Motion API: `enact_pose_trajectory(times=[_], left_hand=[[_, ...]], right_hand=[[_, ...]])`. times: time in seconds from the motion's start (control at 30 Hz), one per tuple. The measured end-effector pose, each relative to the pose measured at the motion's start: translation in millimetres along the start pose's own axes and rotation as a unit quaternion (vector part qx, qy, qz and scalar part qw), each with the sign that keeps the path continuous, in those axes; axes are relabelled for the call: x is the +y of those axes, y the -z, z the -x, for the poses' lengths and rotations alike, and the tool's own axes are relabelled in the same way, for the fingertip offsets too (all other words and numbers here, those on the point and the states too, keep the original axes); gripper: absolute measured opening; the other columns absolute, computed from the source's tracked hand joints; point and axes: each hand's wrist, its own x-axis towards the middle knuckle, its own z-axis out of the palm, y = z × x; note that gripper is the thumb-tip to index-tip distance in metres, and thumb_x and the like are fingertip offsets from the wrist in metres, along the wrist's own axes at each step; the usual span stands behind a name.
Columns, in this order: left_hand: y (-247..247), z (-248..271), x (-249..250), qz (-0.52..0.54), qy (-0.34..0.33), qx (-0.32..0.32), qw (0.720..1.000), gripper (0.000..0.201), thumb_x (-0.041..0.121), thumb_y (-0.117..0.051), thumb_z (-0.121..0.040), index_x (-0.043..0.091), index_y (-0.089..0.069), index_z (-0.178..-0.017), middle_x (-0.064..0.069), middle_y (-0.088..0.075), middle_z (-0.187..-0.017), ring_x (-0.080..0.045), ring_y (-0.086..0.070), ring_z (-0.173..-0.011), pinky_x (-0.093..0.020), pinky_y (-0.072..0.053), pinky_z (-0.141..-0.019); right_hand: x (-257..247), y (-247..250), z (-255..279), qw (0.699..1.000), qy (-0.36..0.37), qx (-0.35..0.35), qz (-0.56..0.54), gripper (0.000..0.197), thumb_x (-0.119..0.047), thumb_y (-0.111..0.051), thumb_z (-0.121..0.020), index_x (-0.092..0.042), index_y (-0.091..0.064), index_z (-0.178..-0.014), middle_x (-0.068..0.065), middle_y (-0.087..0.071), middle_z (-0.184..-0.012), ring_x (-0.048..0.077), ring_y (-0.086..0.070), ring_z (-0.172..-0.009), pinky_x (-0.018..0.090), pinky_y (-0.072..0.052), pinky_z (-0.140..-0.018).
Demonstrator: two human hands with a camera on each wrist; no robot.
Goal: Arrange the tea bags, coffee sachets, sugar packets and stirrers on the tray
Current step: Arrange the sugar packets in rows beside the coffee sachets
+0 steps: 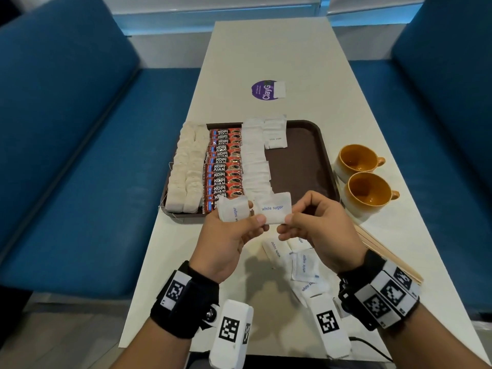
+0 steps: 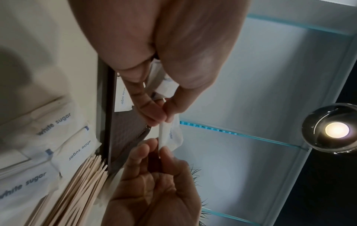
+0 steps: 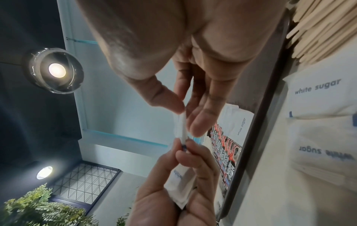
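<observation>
Above the near edge of the brown tray, both hands hold sugar packets in the air. The left hand grips a small bunch of packets and also pinches one end of a single sugar packet; the right hand pinches its other end. On the tray, tea bags, coffee sachets and rows of sugar already lie in columns, with bare tray toward the tabletop's right edge. More loose packets and the wooden stirrers wait near the tabletop's near edge. The likely risk: the thin paper may slip as it passes between hands, or the left hand's bunch may spill and disturb the neat rows below. Two cups stand just beside the tray.
</observation>
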Motion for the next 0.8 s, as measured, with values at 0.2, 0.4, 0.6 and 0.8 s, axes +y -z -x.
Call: enact_pose_trajectory(times=[0.2, 0.4, 0.6, 0.8], left_hand=[[3, -3, 1, -0.03, 0.002, 0.016, 0.999, 0.026, -0.007, -0.076, -0.08, -0.002, -0.071, -0.105, -0.016, -0.074, -0.088, -0.021, -0.066, -0.067, -0.024, -0.055, -0.059], [9, -8, 0, -0.03, -0.013, 0.02, 0.999, 0.033, 0.001, -0.085, -0.075, 0.007, -0.07, -0.103, -0.014, -0.072, -0.093, -0.022, -0.065, -0.077, -0.029, -0.053, -0.063], [11, -14, 3, 0.013, -0.047, 0.044, 0.998, 0.025, -0.002, -0.078, -0.077, 0.003, -0.069, -0.1, -0.017, -0.073, -0.098, -0.033, -0.072, -0.092, -0.044, -0.059, -0.081], [14, -22, 4, 0.01, -0.06, 0.069, 0.996, 0.029, -0.005, -0.072, -0.084, 0.023, -0.073, -0.079, -0.009, -0.064, -0.079, -0.02, -0.058, -0.07, -0.032, -0.053, -0.066]], right_hand=[[-3, 2, -2, 0.999, 0.024, -0.007, 0.047, 0.024, -0.001, -0.078, -0.084, -0.004, -0.07, -0.107, 0.016, -0.077, -0.091, 0.032, -0.073, -0.073, 0.038, -0.061, -0.067], [-1, 0, -9, 0.998, 0.023, -0.013, 0.058, 0.014, -0.002, -0.078, -0.085, 0.0, -0.074, -0.098, 0.023, -0.074, -0.085, 0.032, -0.071, -0.068, 0.042, -0.061, -0.067], [1, -6, -17, 0.997, 0.005, -0.035, 0.063, 0.015, 0.001, -0.078, -0.084, 0.007, -0.073, -0.096, 0.032, -0.07, -0.083, 0.031, -0.068, -0.064, 0.038, -0.061, -0.063], [0, -9, -37, 0.994, 0.027, -0.02, 0.104, 0.016, -0.001, -0.079, -0.084, 0.007, -0.072, -0.095, 0.03, -0.07, -0.081, 0.028, -0.067, -0.063, 0.034, -0.061, -0.061]])
